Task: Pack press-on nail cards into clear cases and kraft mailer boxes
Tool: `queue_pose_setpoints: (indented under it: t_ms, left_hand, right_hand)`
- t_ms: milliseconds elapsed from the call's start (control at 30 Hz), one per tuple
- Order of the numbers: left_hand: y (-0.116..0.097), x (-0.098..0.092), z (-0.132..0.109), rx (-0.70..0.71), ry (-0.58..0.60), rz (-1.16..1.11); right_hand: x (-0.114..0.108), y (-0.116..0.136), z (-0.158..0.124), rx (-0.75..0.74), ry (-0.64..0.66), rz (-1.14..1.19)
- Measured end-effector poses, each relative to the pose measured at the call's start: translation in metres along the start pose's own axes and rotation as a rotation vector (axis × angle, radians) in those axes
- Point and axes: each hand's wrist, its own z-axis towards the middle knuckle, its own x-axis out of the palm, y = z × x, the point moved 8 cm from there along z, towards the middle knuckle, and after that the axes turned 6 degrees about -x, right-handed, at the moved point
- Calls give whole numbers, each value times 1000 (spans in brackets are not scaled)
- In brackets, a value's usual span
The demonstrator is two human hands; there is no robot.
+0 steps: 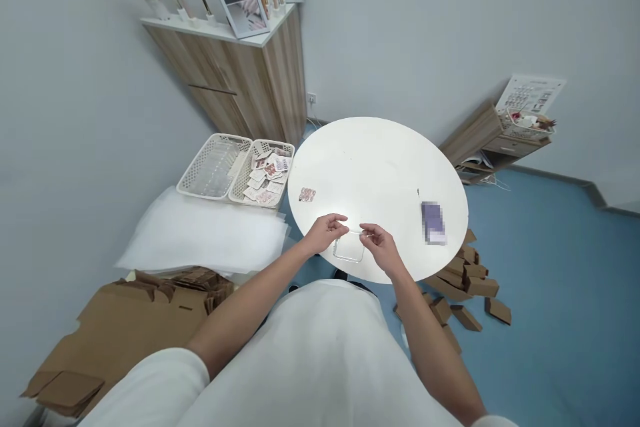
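Observation:
A clear, rounded-square plastic case (349, 259) is at the near edge of the white round table (375, 160), between my two hands. My left hand (325, 233) has thumb and fingers pinched at its far left corner. The fingers of my right hand (381, 245) close on the far right corner. To the left of my left hand, a small set of pinkish press-on nails (307, 195) lies on the tabletop. Whether the case is lifted or resting on the table, I cannot tell.
A blurred purple item (433, 221) lies on the table's right side. Left of the table stand a basket of clear cases (213, 167) and a basket of printed cards (265, 177). Cardboard boxes (467, 273) litter the floor at right; flattened cardboard (140, 320) lies at left.

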Motion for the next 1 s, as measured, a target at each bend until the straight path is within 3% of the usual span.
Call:
queue_pose_setpoints:
  t_ms: [167,300,500,600,800,1000]
  left_hand:
    - [17,8,12,-129,-137,-196]
    - [33,28,13,-231,-128,-245]
    - [30,45,25,-173,-187,-181]
    - [27,43,32,-142,-198,-146]
    - [23,44,41,-124,-153,-93]
    - [22,57,46,-146,-82,-96]
  right_hand:
    - [-31,-21,10,57,-53,162]
    - [-52,-35,11,103,-106,266]
    - [-59,-54,7,165,-59,289]
    - [-62,-53,8,109,-9,185]
    - [-72,-27,8,-159,113,-187]
    - [-73,-20,8,-207,165,-242]
